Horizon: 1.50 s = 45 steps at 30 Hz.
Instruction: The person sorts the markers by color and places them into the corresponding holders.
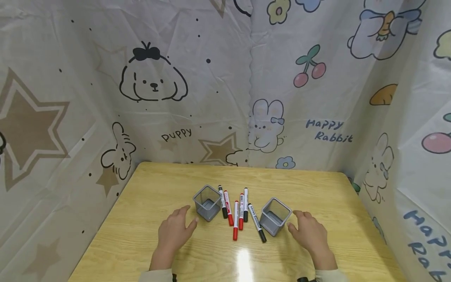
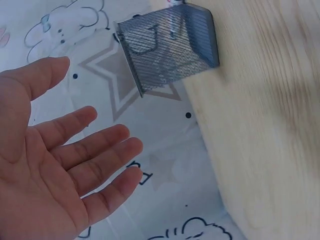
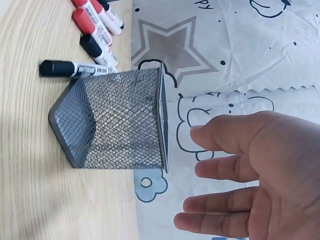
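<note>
Two grey mesh pen holders stand on the wooden table, the left pen holder and the right pen holder, both with nothing inside. Between them lie several whiteboard markers, some with red caps like this red marker, others black like this black marker. My left hand hovers just left of the left holder, fingers spread and relaxed, holding nothing. On the other side, my right hand is beside the right holder, apart from it in the right wrist view, its fingers loosely extended.
The table has a light wood top with a bright reflection near its front. Patterned cloth hangs behind it and along both sides. The black marker nearest the right holder lies close against its base.
</note>
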Available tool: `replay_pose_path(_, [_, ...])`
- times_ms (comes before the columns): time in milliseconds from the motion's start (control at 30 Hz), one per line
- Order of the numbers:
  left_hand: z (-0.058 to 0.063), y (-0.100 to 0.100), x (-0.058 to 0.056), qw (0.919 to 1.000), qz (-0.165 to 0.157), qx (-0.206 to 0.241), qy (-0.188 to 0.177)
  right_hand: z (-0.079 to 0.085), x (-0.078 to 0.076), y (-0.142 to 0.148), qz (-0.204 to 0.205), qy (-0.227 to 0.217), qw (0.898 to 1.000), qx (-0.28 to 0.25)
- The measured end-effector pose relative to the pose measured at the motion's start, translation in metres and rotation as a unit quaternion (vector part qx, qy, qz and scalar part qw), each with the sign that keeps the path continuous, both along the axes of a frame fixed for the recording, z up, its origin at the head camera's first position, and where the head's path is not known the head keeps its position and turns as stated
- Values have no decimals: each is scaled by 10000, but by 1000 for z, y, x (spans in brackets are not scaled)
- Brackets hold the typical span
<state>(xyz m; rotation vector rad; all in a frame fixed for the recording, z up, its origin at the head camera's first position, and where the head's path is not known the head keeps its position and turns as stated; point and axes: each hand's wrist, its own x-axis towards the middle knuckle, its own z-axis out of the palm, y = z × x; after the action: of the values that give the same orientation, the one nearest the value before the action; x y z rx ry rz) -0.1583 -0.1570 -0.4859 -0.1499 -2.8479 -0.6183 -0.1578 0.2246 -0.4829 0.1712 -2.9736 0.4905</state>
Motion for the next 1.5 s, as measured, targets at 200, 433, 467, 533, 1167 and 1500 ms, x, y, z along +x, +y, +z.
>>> replay_pose_path(200, [-6,5,3,9977,108,673,22,1,11,-13,-1,68,9995,-317])
replay_pose_path(433, [-19,9,-3,9901,184,1382,137,5,21,-29,-39,110,9961,-876])
replay_pose_path(467, [-22,10,-4,9886,191,1488,150,5,22,-31,-22,108,9954,-954])
replay_pose_path(533, [-27,11,-7,9853,216,1684,206,4,23,-36,10,105,9940,-1092])
replay_pose_path(1167, [-63,26,-27,9420,489,3189,929,-29,7,-69,355,137,9711,-2357])
replay_pose_path(1500, [-71,28,-35,9101,635,4052,586,-52,-6,-85,427,630,9653,-2499])
